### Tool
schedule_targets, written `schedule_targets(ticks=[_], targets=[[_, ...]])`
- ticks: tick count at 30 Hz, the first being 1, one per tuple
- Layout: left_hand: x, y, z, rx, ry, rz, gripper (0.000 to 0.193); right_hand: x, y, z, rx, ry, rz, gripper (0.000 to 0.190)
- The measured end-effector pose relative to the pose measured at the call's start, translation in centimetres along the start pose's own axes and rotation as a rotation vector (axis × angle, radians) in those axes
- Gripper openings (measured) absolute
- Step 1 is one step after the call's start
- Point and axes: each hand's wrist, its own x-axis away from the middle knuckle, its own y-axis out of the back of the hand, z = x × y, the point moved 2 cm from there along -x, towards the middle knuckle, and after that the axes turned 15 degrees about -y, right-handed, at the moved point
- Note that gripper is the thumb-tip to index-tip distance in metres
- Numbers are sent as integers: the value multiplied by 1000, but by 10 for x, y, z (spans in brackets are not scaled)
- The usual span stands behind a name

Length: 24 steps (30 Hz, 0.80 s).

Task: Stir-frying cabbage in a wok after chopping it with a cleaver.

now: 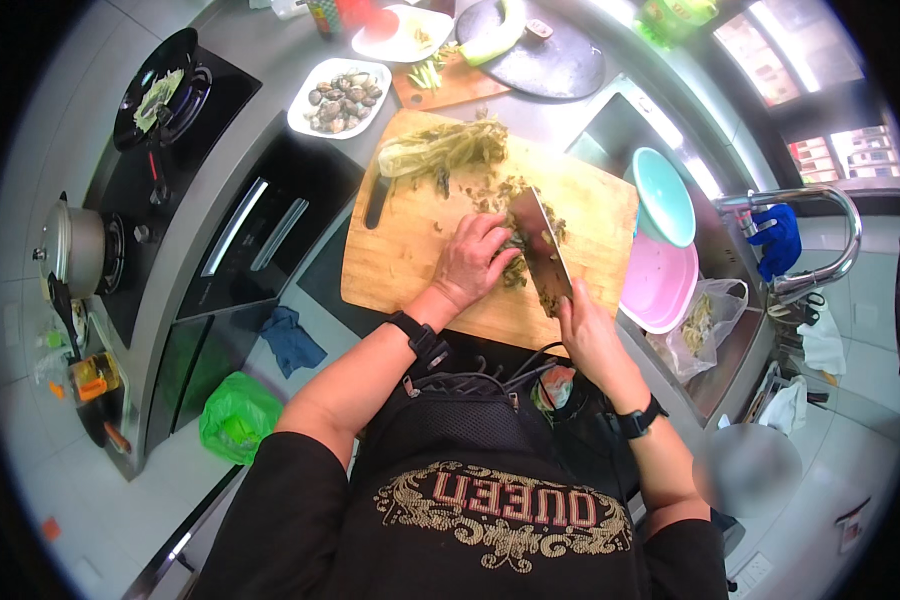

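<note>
On a wooden cutting board point(412, 247), my right hand point(592, 337) grips the handle of a cleaver point(541, 247). Its broad blade slants across a pile of chopped pickled greens point(514, 196), and bits cling to the metal. Close to the left of the blade, my left hand point(472, 259) has its fingers curled over some of the greens, pressing them; the fingertips are partly hidden. A larger uncut bunch of pickled mustard greens point(442, 148) lies across the far part of the board, above my left hand. Small scraps are scattered between the two.
A plate of clams point(341, 97) stands beyond the board, near a smaller board point(450, 84) with cut green pieces. At right, a turquoise basin point(664, 199) and pink basin point(660, 289) sit by the sink. The stove at left holds a wok point(154, 94) and lidded pot point(75, 247).
</note>
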Motion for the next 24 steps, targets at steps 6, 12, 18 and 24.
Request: schedule_targets(ticks=[6,12,18,24], targets=[[0,-1,-2,-24,-17,64,27,-43,-31,17,-16,-24,-122,19],[0,4,-2,28,-75,74,24,-37,-1,9,24,-49,-169,20],[7,3,2,48,-17,32,24,3,18,22,124,-56,-35,21],[5,4,2,37,-27,31,23,1,2,19,107,-52,-17,20]])
